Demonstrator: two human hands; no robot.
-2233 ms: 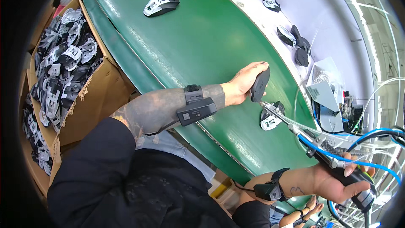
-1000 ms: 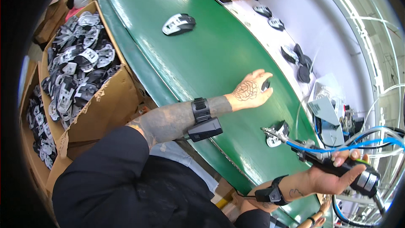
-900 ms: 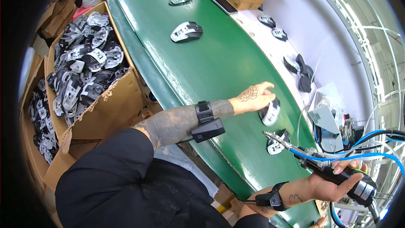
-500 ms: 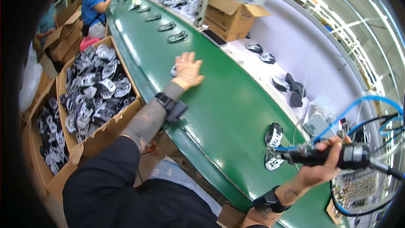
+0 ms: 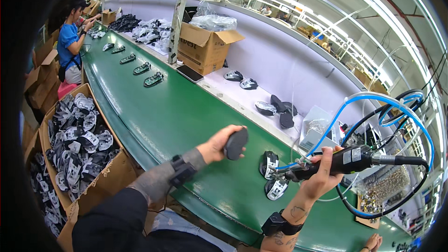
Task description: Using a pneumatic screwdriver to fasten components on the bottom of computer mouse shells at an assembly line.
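Note:
My left hand (image 5: pixel 220 143) is closed on a dark oval shell (image 5: pixel 236 144), like part of a computer mouse, held above the green conveyor belt (image 5: pixel 186 116). In my right hand (image 5: pixel 322 177) is a black power screwdriver (image 5: pixel 352 159), with a cable and a blue hose running from it. The tool's tip points left, over two black-and-white shell parts lying on the belt. The upper part (image 5: pixel 269 164) is near the tip, and the lower part (image 5: pixel 276 189) lies just below it. Whether the tip touches either one I cannot tell.
Several part-assembled pieces (image 5: pixel 153 79) line the far belt. Cartons of shells (image 5: pixel 123 170) stand left. A shelf behind holds an open carton (image 5: pixel 205 49), a phone (image 5: pixel 190 73) and loose shells (image 5: pixel 248 84). A co-worker (image 5: pixel 70 44) stands far left; another person's hand (image 5: pixel 372 242) shows lower right.
My left hand was stretched over a piece farther up the belt; now it has come back right, holding the dark shell. The screwdriver stays over the two parts. The view has shifted.

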